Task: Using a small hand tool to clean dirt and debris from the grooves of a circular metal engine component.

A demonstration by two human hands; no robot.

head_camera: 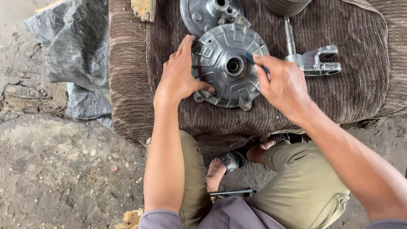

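Observation:
A round grey cast-metal cover point(227, 63) with raised ribs and a central hole lies flat on a brown ribbed cloth point(352, 89). My left hand point(180, 74) rests on the cover's left rim, thumb on its lower edge. My right hand point(282, 82) hovers at the cover's right side, pinching a thin dark-blue tool point(254, 60) whose tip points at the cover's upper right face.
A second grey metal housing point(203, 12) lies behind the cover. A metal shaft with a forked bracket point(313, 61) lies to the right. A grey plastic sheet point(74, 46) covers dirt ground at left. A dark metal rod point(233, 193) lies by my sandalled feet.

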